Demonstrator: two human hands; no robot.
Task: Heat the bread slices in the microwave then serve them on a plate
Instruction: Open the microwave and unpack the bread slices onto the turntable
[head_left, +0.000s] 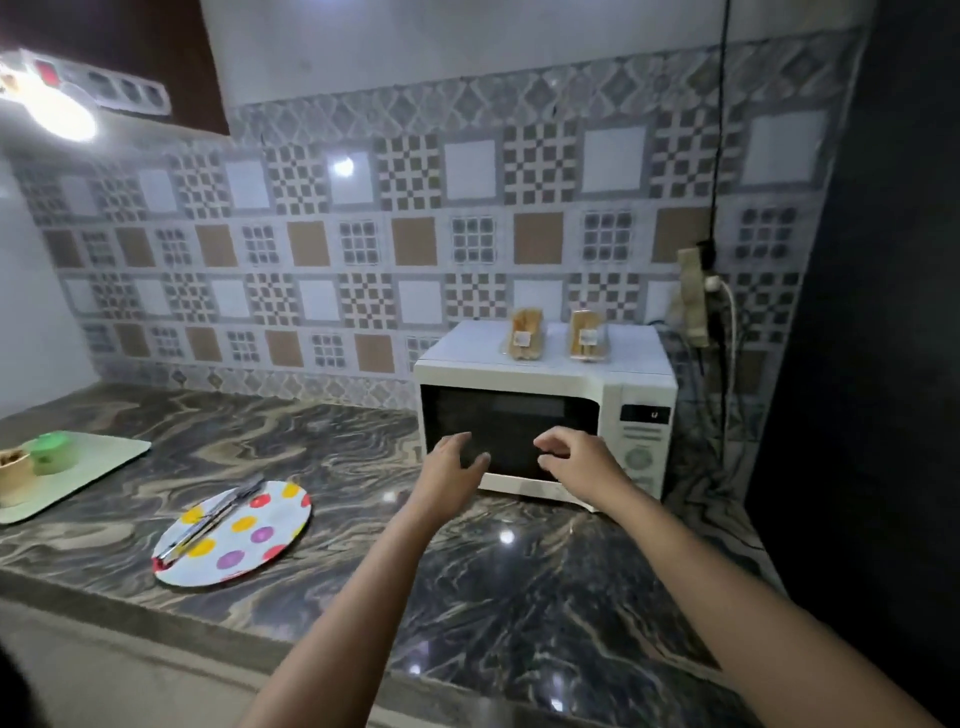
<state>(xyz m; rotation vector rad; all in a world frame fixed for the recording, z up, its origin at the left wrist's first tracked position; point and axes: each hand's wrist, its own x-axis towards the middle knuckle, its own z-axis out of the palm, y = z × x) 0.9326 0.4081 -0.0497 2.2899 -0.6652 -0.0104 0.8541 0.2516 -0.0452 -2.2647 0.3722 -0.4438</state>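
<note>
Right of centre in the frame, on the flat top of the white microwave (545, 415): two clear packs of bread slices. Left bread pack (525, 333) and right bread pack (587, 334) standing side by side, each upright and narrow, long axis running top to bottom, a small pale label on each front. Both packs untouched, up against the patterned tile wall (363, 234).

Below the packs, the microwave's dark door shut, control panel at its right edge.

Lower still, in front of that door, both bare hands raised and empty. Left hand (457, 462) with fingers spread loosely, palm toward the glass. Right hand (571, 457) with fingers curled and partly parted, holding nothing. Contact with the door unclear.

Key relation: bread above and beyond the hands, so any reach goes upward and away. Right hand almost directly beneath the right pack, and the nearer of the two; left hand sits left of the left pack. Likely first step, judged from the pose: opening the door or lifting a pack.

Lower left of centre, on the marbled counter (519, 597): round plate (249, 540) with coloured dots, metal tongs (208, 519) lying across it, well apart from the microwave. Far left edge: pale green tray (104, 462) carrying a green lidded cup (52, 452).
</note>
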